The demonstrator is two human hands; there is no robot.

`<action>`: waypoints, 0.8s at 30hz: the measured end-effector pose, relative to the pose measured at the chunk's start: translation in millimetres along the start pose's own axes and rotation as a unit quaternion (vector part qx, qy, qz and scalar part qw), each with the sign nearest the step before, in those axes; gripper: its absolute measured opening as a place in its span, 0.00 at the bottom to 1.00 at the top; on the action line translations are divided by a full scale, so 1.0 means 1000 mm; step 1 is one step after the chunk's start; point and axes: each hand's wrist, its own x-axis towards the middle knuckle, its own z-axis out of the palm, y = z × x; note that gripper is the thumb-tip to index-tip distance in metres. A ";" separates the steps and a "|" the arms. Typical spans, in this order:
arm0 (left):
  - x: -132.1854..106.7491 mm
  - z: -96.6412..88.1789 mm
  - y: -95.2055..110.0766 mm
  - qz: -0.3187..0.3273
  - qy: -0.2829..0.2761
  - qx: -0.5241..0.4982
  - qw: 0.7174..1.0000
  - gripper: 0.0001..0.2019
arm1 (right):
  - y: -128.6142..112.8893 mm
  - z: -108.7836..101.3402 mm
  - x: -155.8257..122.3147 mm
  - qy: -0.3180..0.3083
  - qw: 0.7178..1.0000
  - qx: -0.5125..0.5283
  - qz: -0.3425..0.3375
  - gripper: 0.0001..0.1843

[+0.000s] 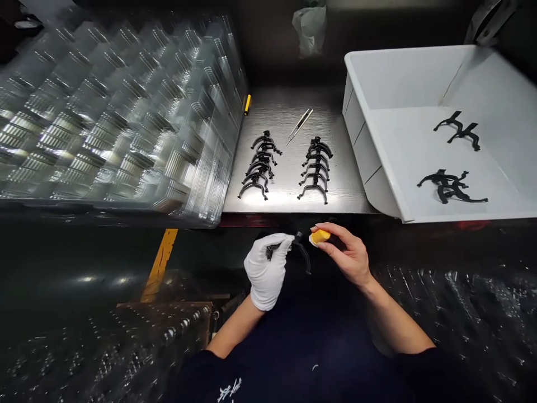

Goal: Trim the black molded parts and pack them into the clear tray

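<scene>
Nr bench [285,205], L fingers [282,246] pinch blk part [298,237], R fingers [334,228] clamped on yel block [321,235].

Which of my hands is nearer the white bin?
Right. Your right hand is in front and left of the white bin; your gloved left hand is farther left.

The left hand [267,271] wears a white glove [264,285], the dark navy top [310,352] white markings [229,390].

The left hand [268,268] hides part of its black clip [306,258]; side edges crop the clear trays [130,117] and white bin [403,140].
</scene>
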 end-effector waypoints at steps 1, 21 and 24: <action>-0.001 -0.001 0.000 0.003 0.000 0.008 1.000 0.05 | 0.000 0.000 0.000 0.000 1.000 0.014 0.007 0.20; -0.003 -0.006 0.001 -0.061 -0.019 0.047 0.997 0.06 | -0.020 0.010 0.007 -0.014 0.991 -0.075 -0.110 0.23; -0.002 -0.007 0.002 -0.047 -0.028 0.054 0.997 0.06 | -0.016 0.014 0.012 -0.043 0.973 -0.106 -0.202 0.25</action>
